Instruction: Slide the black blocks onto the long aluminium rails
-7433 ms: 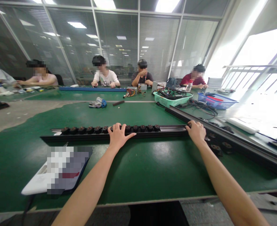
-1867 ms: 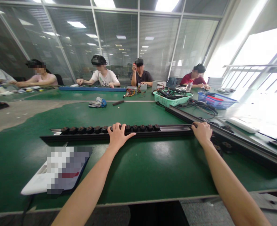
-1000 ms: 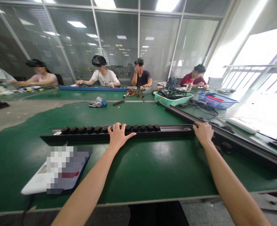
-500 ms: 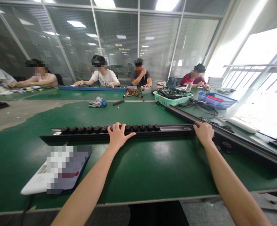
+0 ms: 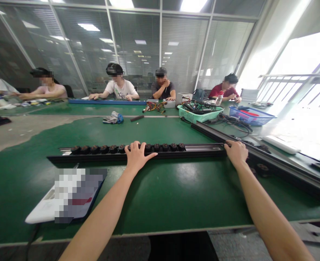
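Clock centred on the black rail (image 5: 173, 155), 12 pointing away from me; I've got it lying on the green table (image 5: 176, 195), well in from the near edge (image 5: 176, 231); green top spans 5 to 7 between the forearms, with more at 11 to 12, short of the grey-and-blue cloth (image 5: 113, 118); tight at 3, where a second rail (image 5: 287, 175) slants by the right hand (image 5: 237, 154); white case (image 5: 42, 211) near at 8, partly pixelated, can't read it; left hand (image 5: 136, 156) is on the rail, fingers spread, thumb apart, hiding part of the row of dark modules (image 5: 104, 149); right hand's fingertips are at the rail's 3 o'clock end, covering it; I can't tell whether they're clamped; rail's long axis runs 9 to 3, nearly square to me; modules face up, then silver channel (image 5: 202, 148) towards 3.
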Motion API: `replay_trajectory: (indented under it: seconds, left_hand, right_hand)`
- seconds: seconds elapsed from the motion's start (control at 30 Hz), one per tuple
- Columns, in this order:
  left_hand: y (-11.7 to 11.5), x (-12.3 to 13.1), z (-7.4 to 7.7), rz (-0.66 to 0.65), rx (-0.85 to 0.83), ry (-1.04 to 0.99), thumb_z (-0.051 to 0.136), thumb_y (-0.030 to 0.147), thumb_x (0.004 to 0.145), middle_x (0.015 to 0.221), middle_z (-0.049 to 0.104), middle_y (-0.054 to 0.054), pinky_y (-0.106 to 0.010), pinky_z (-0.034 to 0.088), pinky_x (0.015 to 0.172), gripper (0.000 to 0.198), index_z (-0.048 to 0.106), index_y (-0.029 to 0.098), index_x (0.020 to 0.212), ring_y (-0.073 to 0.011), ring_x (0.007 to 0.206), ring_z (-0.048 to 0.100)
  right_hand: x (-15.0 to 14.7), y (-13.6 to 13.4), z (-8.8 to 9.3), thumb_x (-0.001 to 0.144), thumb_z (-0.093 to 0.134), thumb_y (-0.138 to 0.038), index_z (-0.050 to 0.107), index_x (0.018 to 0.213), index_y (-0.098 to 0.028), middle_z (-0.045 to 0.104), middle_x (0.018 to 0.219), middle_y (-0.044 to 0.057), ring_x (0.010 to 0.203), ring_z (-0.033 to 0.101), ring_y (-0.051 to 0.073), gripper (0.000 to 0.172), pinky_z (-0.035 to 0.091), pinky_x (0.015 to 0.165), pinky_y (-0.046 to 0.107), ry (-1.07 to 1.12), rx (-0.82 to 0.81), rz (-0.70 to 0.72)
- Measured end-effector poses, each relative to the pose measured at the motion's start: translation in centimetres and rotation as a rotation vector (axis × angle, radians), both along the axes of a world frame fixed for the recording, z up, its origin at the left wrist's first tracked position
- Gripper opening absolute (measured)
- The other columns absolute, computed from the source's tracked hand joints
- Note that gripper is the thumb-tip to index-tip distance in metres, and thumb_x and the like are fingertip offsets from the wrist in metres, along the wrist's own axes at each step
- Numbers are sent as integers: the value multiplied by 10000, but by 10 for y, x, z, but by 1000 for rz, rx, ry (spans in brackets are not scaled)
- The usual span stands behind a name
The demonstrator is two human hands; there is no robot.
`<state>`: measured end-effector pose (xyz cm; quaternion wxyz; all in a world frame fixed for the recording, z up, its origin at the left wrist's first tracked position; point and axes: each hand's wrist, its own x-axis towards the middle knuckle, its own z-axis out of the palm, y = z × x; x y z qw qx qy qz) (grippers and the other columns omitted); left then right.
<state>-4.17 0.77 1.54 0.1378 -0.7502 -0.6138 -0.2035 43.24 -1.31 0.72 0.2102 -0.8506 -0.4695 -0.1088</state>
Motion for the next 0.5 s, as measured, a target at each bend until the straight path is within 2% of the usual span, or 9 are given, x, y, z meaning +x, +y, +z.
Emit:
replay_trajectory:
  seconds: [0.5]
  left_hand:
    - [1,0,0,-5,-3,-16,426,848,852,1288,541,-187,-562,292,1086,824,629,197,1316,-362,1207,466]
  right_hand:
    - [5,2,-4,986,456,-386,723,1276,-191,659,1205,190,1143,550,334,440,441,886,425,-55,6,13]
